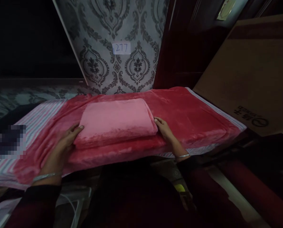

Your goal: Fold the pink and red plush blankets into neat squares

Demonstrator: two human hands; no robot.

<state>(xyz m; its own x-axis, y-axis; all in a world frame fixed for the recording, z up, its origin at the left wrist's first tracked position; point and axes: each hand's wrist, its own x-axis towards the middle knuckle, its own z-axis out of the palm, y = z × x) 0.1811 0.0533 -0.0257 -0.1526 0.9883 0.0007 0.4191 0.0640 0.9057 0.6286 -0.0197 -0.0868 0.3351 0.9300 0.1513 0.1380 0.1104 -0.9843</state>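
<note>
A folded pink fleece blanket (115,117) lies as a thick, flat rectangle on a larger red plush blanket (186,114). At its left edge is my left hand (70,136), gripping the near left side with the thumb on top. Across from it, my right hand (163,128) grips the right edge, where the layered folds show. The fingertips of both hands are partly hidden by the fabric. The pink upper face looks smooth, while the front edge has a redder, deeper nap.
Striped cloth (41,114) shows under the red blanket at the left. A big cardboard box (255,76) leans at the right. Behind are patterned wallpaper (117,72) with a paper label (121,47) reading 277, a dark screen (32,41) and a dark red door (181,41).
</note>
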